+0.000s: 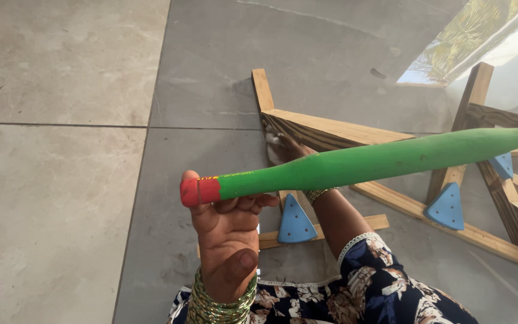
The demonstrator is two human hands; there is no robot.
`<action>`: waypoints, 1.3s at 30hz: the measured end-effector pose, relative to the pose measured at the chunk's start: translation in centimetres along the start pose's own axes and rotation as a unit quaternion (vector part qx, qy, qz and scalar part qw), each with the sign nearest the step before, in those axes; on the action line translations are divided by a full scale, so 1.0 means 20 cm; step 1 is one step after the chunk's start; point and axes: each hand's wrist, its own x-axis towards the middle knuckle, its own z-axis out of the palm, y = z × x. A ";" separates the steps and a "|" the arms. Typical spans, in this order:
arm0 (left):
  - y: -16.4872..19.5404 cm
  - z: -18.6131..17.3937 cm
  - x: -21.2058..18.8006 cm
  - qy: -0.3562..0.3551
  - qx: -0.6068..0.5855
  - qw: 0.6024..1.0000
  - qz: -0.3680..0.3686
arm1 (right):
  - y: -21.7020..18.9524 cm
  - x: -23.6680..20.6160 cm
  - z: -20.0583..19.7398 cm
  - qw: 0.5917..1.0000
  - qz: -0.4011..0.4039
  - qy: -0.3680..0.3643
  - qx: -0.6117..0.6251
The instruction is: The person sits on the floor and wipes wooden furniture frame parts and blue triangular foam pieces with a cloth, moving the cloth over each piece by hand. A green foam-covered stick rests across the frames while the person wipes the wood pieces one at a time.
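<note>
My left hand [229,240], with green bangles at the wrist, grips the red-taped end [200,192] of a long green wooden stick [391,159]. The stick runs across the view to the right edge, held above the floor. Beyond it, my right hand [298,149] reaches forward to a corner of a pale wooden frame [331,129] that lies on the floor. It presses a small white cloth [273,149] against the wood. The stick partly hides that hand's wrist.
The frame's slats are joined by blue triangular corner plates [295,222] [448,208] [503,165]. It spreads over the right half of a grey tiled floor [61,180]. A bright glass pane with leafy reflections [469,36] sits at the top right.
</note>
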 end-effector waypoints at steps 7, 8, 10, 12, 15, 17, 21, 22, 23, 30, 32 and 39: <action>-0.01 0.00 0.01 0.006 0.010 1.000 0.005 | 0.01 0.00 0.01 0.931 0.188 0.163 0.268; -0.01 0.00 0.00 0.009 0.011 1.000 0.004 | 0.01 0.00 0.01 0.922 0.197 0.171 0.285; -0.01 -0.02 -0.01 0.010 0.015 1.000 0.000 | -0.01 0.01 -0.01 0.903 0.208 0.188 0.325; -0.02 -0.05 -0.02 0.002 0.021 1.000 -0.005 | -0.02 -0.01 -0.07 0.878 0.209 0.211 0.376; -0.09 -0.07 -0.02 -0.015 0.037 0.997 -0.061 | -0.03 -0.04 -0.21 0.805 0.185 0.286 0.486; -0.13 -0.06 -0.04 -0.038 0.065 0.992 -0.100 | -0.05 -0.08 -0.31 0.743 0.163 0.323 0.563; -0.28 -0.02 -0.02 -0.115 0.160 0.973 -0.123 | -0.09 -0.08 -0.36 0.732 0.208 0.220 0.610; -0.31 -0.02 -0.01 -0.133 0.186 0.966 -0.123 | -0.10 -0.06 -0.35 0.735 0.220 0.190 0.613; -0.34 -0.01 0.00 -0.138 0.208 0.959 -0.132 | -0.10 -0.03 -0.32 0.733 0.226 0.171 0.619; -0.46 -0.07 0.02 -0.180 0.284 0.932 -0.136 | -0.03 0.13 -0.25 0.706 0.205 0.137 0.664; -0.48 -0.11 0.01 -0.188 0.320 0.920 -0.128 | -0.05 0.08 -0.30 0.673 0.183 0.172 0.695; -0.53 -0.16 -0.02 -0.181 0.355 0.907 -0.137 | -0.46 -0.33 -0.64 0.621 0.073 0.358 0.693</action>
